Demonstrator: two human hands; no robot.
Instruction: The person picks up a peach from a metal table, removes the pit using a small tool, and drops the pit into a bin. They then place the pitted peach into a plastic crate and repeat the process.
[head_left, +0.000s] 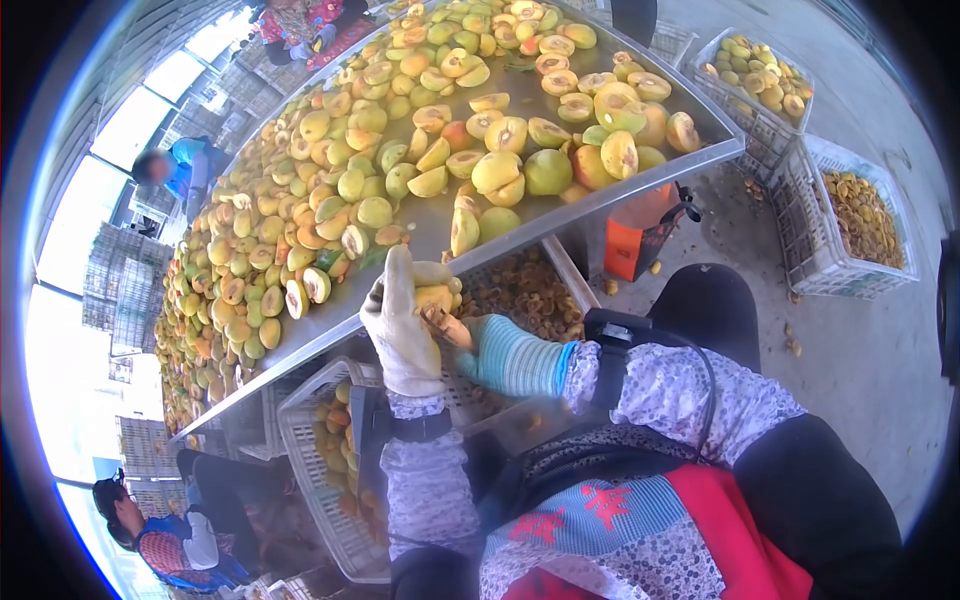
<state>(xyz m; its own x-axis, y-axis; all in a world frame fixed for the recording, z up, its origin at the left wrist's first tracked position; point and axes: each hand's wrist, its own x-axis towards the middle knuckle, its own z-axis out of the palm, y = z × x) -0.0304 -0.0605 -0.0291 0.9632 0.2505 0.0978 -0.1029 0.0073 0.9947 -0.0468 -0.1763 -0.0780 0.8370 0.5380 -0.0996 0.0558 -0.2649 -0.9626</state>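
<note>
In a white glove, my left hand [403, 325] is closed around a yellow peach [434, 297] just past the near edge of the metal table [430, 235]. My right hand [515, 355], in a teal striped glove, presses up against the same fruit with its fingers curled. A brown, narrow piece [449, 327] shows between the right fingers and the peach; I cannot tell what it is. Many whole and halved yellow-green peaches [505, 175] cover the tabletop. Below my hands, a bin holds brown pits and scraps [530, 290].
A white crate [300, 425] with peaches stands under the table at left. At right are a crate of fruit [710, 85], a crate of brown pits [800, 215] and an orange-and-black container [630, 240]. Other people [165, 540] sit along the left side.
</note>
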